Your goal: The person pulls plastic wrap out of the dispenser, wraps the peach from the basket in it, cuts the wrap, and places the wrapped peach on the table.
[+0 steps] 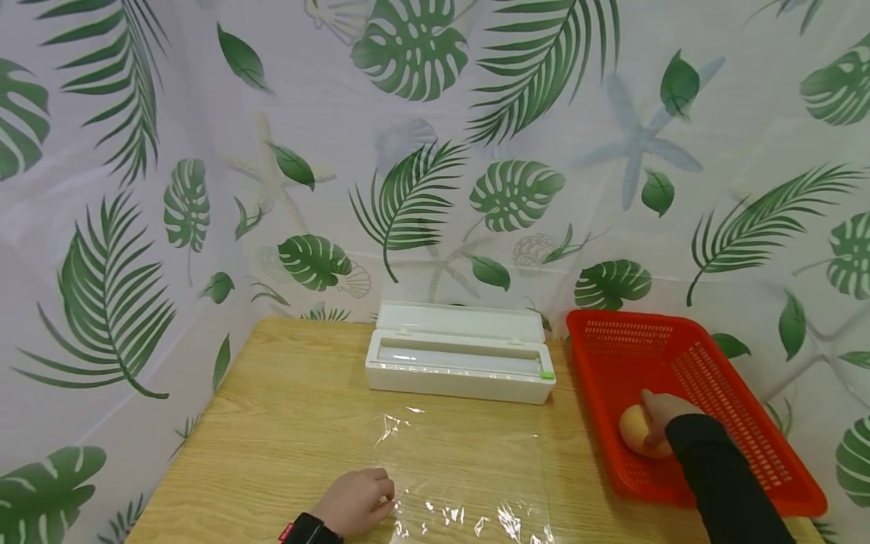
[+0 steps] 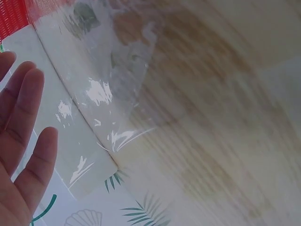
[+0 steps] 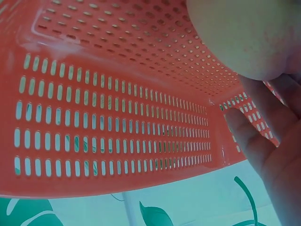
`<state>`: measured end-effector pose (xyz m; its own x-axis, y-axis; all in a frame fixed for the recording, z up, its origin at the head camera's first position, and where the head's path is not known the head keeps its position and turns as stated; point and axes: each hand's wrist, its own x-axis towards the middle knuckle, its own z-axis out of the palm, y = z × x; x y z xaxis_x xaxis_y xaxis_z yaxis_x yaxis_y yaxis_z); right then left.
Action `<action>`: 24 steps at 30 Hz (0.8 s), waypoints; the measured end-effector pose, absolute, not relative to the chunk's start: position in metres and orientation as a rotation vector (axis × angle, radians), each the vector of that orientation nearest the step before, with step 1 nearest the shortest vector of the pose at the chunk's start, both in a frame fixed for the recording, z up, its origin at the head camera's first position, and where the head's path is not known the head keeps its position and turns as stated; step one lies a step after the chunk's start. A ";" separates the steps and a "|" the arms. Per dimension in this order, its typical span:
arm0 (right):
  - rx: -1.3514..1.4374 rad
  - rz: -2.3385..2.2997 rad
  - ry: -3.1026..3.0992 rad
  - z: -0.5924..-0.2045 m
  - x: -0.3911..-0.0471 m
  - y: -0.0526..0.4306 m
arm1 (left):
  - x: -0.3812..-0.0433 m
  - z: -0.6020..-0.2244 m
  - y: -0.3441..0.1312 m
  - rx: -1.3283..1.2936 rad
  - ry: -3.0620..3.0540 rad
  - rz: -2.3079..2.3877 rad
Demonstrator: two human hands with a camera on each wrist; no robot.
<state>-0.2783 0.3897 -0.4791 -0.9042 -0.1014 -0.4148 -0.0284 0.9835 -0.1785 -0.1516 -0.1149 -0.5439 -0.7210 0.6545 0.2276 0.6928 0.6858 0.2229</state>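
Observation:
My right hand (image 1: pixel 669 415) reaches into the red plastic basket (image 1: pixel 598 393) and grips a round, pale yellow peach (image 1: pixel 635 429). In the right wrist view, pinkish flecks mark the peach (image 3: pixel 244 37), and the fingers of the right hand (image 3: pixel 277 136) bend around its side. At the near side of the table my left hand (image 1: pixel 356 499) rests by the left edge of a sheet of clear cling film (image 1: pixel 469 468). Nothing shows in its grasp; in the left wrist view its fingers (image 2: pixel 26 101) are loosely bent.
A white cling film dispenser box (image 1: pixel 455 381) stands at the back of the wooden table (image 1: pixel 292 400), its lid (image 1: pixel 462 321) raised. The basket sits along the table's right side. A leaf-patterned cloth (image 1: pixel 421 211) hangs behind and to the left.

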 end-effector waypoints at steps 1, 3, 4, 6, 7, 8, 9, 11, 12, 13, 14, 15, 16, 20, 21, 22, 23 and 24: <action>-0.095 -0.231 2.691 -0.479 -0.278 0.390 | -0.152 -0.544 -0.115 -1.109 -2.766 -0.446; -0.111 -0.211 2.693 -0.478 -0.278 0.389 | -0.152 -0.543 -0.115 -1.109 -2.772 -0.446; -0.112 -0.210 2.697 -0.478 -0.278 0.388 | -0.152 -0.543 -0.115 -1.109 -2.775 -0.449; -0.117 -0.199 2.711 -0.478 -0.278 0.387 | -0.152 -0.542 -0.115 -1.109 -2.785 -0.458; -0.123 -0.195 2.721 -0.478 -0.277 0.386 | -0.152 -0.541 -0.115 -1.107 -2.788 -0.462; -0.131 -0.185 2.732 -0.478 -0.277 0.386 | -0.152 -0.541 -0.115 -1.107 -2.792 -0.468; -0.141 -0.177 2.743 -0.478 -0.277 0.385 | -0.152 -0.540 -0.115 -1.107 -2.790 -0.472; -0.136 -0.177 2.756 -0.476 -0.274 0.385 | -0.153 -0.540 -0.114 -1.110 -2.788 -0.480; -0.140 -0.175 2.768 -0.475 -0.273 0.385 | -0.153 -0.540 -0.114 -1.110 -2.784 -0.476; -0.140 -0.176 2.778 -0.474 -0.273 0.385 | -0.154 -0.541 -0.114 -1.110 -2.782 -0.472; -0.151 -0.172 2.791 -0.473 -0.272 0.385 | -0.154 -0.541 -0.113 -1.110 -2.780 -0.465; -0.161 -0.177 2.804 -0.472 -0.271 0.385 | -0.155 -0.542 -0.113 -1.110 -2.780 -0.461; -0.165 -0.182 2.820 -0.472 -0.272 0.386 | -0.156 -0.542 -0.113 -1.108 -2.783 -0.457; -0.230 -0.215 2.888 -0.469 -0.273 0.387 | -0.160 -0.541 -0.112 -1.107 -2.774 -0.431; -0.238 -0.239 2.898 -0.467 -0.274 0.387 | -0.161 -0.541 -0.111 -1.109 -2.765 -0.426; -0.242 -0.258 2.908 -0.465 -0.274 0.387 | -0.163 -0.542 -0.111 -1.108 -2.756 -0.416; -0.250 -0.278 2.916 -0.462 -0.274 0.386 | -0.164 -0.542 -0.111 -1.109 -2.746 -0.407; -0.264 -0.291 2.927 -0.460 -0.274 0.386 | -0.166 -0.542 -0.112 -1.112 -2.734 -0.404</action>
<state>-0.2744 0.3858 -0.4604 -0.9665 -0.1940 -0.1681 -0.1571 0.9649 -0.2104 -0.1657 -0.1117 -0.5424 -0.7101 0.6588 0.2487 0.7025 0.6866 0.1870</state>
